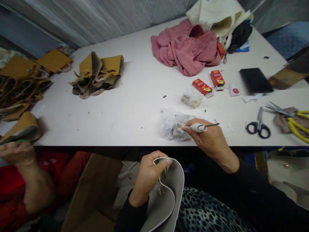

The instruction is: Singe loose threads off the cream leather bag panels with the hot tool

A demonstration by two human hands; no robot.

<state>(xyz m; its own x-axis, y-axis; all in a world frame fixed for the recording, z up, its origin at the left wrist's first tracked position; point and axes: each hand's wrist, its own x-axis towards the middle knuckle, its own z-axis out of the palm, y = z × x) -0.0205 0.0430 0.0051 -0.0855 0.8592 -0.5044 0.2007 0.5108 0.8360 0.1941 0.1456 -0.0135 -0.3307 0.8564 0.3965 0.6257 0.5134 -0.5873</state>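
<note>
My left hand (149, 174) pinches the upper edge of a grey bag piece (177, 183), thumb inside the curled rim. The piece has a small metal fitting and hangs below the table edge over my lap. My right hand (209, 138) grips a thin tool with a white wrapped handle (199, 128); its dark metal shaft sticks out behind, to the right. The front end of the tool is at a dirty whitish block (179, 127) in clear plastic on the table; my fingers hide whether it touches.
Behind the block sit another plastic-wrapped lump (192, 97) and red boxes (202, 87). Black-handled scissors (259, 125), yellow-handled pliers (298, 124) and a black phone (256, 80) lie right. Tan bags (101, 72) stand left, near another person's hand (18, 153). Pink cloth (185, 48) lies farther back.
</note>
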